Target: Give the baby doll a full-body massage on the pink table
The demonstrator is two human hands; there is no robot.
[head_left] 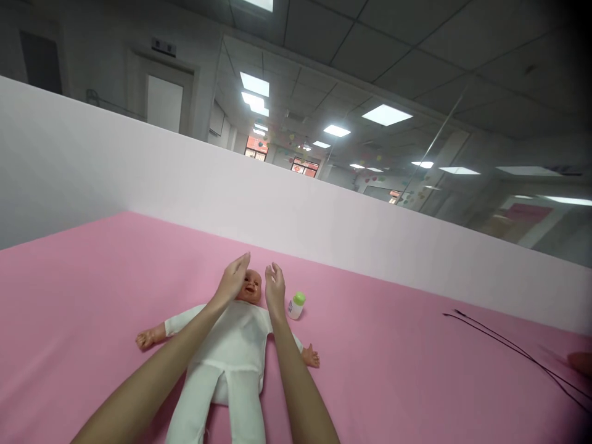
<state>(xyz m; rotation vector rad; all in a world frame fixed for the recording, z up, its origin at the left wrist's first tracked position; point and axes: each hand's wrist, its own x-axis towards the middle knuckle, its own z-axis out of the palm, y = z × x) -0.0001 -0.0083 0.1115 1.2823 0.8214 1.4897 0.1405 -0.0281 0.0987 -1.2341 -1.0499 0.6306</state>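
Note:
A baby doll (241, 336) in a white top and trousers lies on its back, arms spread, face up. My left hand (232, 280) is at the left side of its head, palm turned inward, fingers stretched out and partly covering the face. On the other side of the head, my right hand (275, 285) is raised with its palm facing in and its fingers extended, a small gap from the head. Neither hand holds anything. Just right of my right hand stands a small white jar with a green lid (296, 306).
The doll lies on a pink padded surface (393, 370). A low white wall (296, 216) runs along the back and left. Thin black cables (509, 346) lie at the right, near a blurred brownish shape (579, 362) at the frame edge.

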